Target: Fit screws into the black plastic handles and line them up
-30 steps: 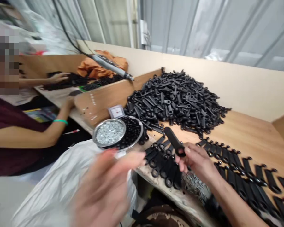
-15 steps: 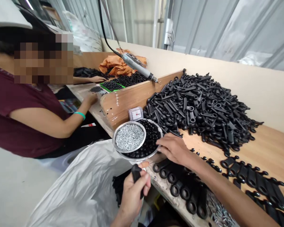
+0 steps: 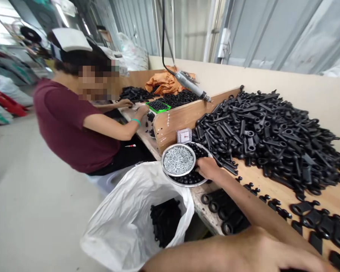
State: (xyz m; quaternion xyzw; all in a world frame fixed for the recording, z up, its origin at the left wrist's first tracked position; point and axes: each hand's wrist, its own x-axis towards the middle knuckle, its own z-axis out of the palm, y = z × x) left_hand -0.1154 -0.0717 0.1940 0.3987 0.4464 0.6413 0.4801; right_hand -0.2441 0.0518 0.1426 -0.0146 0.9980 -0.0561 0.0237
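My right hand (image 3: pixel 206 169) rests at the rim of a round steel tray (image 3: pixel 200 182), its fingers among the black round beads (image 3: pixel 190 179) and holding nothing I can see. A silver dish of small screws (image 3: pixel 178 160) sits in the tray. My left hand (image 3: pixel 272 255) lies low across the bottom of the view, fingers spread and empty, above black lever parts (image 3: pixel 319 226) laid in rows. A large heap of matte black lever handles (image 3: pixel 266 139) fills the wooden table (image 3: pixel 272 185). A white plastic sack (image 3: pixel 130 219) beside the table holds bundled black parts (image 3: pixel 166 223).
A person in a maroon shirt (image 3: pixel 73 124) works further along the bench, both hands among black parts. A wooden divider (image 3: pixel 181 121), small dial scale (image 3: pixel 184 135), hanging electric screwdriver (image 3: pixel 191 83), orange cloth (image 3: pixel 164 84) and green tray (image 3: pixel 158 106) stand beyond. Concrete floor lies left.
My left hand has let go of the black part and moved right, away from the sack. The view has swung left, showing more of the sack. My right hand remains at the tray.
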